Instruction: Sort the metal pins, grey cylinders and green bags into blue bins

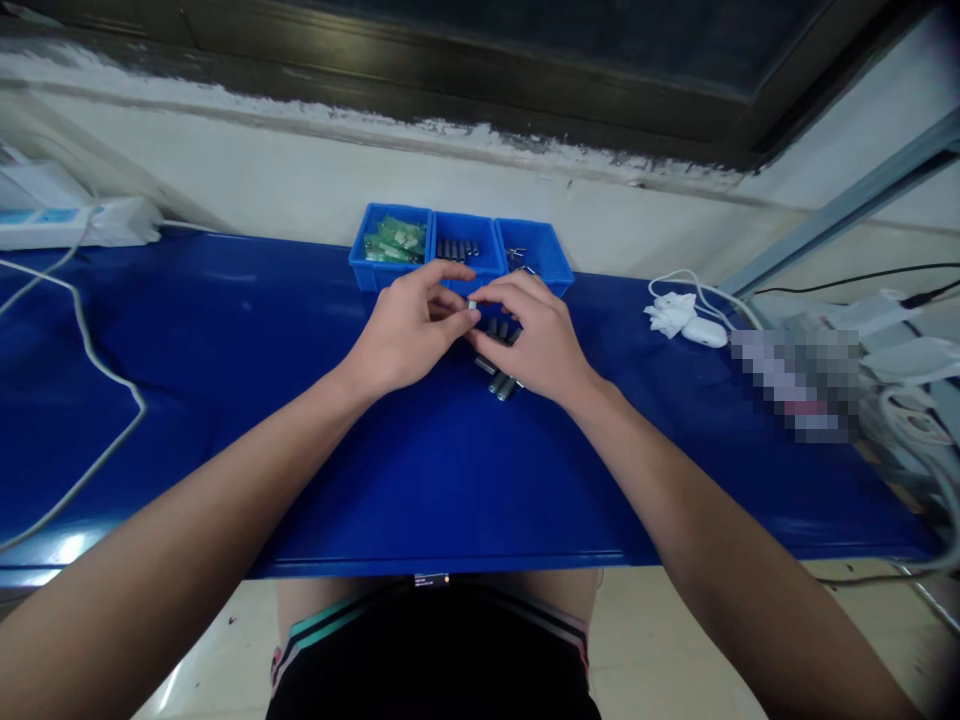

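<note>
Both hands meet above the blue table, in front of the blue bins. A small light-coloured piece (pixel 472 305) shows between the fingertips. My left hand (pixel 412 325) is closed, with thumb and fingers pinching at this piece. My right hand (pixel 532 335) is also closed, its fingertips against the same piece from the right. Several dark cylinders (pixel 504 385) lie on the table beneath and beside my right hand, which partly covers them.
Three joined blue bins hold green packets (pixel 394 240), dark cylinders (pixel 457 250) and small metal parts (pixel 517 262). A power strip (pixel 90 222) and white cable (pixel 94 350) lie left. Crumpled tissue (pixel 671 313), a white case (pixel 705 332) and cables lie right.
</note>
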`<state>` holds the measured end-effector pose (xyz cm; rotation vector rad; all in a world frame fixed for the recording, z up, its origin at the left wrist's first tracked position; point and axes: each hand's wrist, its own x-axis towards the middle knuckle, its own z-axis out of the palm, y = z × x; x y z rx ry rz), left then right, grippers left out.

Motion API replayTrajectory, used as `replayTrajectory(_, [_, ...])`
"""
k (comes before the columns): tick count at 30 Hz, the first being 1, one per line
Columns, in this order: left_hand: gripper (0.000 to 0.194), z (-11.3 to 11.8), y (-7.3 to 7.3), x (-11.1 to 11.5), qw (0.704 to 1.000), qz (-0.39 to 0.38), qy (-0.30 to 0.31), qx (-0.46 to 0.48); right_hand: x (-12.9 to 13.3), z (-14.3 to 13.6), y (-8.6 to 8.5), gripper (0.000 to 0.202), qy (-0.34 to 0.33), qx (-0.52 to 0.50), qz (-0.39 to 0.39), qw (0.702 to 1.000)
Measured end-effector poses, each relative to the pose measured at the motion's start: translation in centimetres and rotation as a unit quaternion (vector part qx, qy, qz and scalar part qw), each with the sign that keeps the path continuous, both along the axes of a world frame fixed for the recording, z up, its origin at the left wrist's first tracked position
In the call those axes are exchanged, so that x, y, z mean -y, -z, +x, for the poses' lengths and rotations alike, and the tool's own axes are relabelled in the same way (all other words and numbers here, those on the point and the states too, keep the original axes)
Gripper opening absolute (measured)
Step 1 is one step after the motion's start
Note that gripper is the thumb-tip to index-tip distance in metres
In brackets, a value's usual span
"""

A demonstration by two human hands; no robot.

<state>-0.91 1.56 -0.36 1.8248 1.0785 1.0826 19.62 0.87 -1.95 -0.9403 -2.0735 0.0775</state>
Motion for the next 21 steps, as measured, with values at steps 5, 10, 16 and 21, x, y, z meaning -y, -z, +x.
replayTrajectory(5, [0.042,0.04,-0.12,0.12,1.000,0.003,0.004,0.001,0.01,0.01,0.07,0.027,-0.008,0.000,-0.003,1.000])
replayTrajectory(10, [0.044,0.15,-0.02,0.18,1.000,-0.001,0.009,0.009,0.36,-0.37,-0.17,0.028,-0.001,-0.005,-0.007,1.000])
replayTrajectory(16, [0.034,0.20,-0.25,0.16,0.999,-0.017,0.030,0.028,-0.07,-0.13,-0.16,0.027,-0.024,-0.013,-0.006,1.000])
replayTrajectory(21, [0.035,0.23,-0.34,0.04,0.997,-0.053,0.035,0.043,0.55,0.03,-0.60,0.026,-0.032,-0.009,-0.017,0.999])
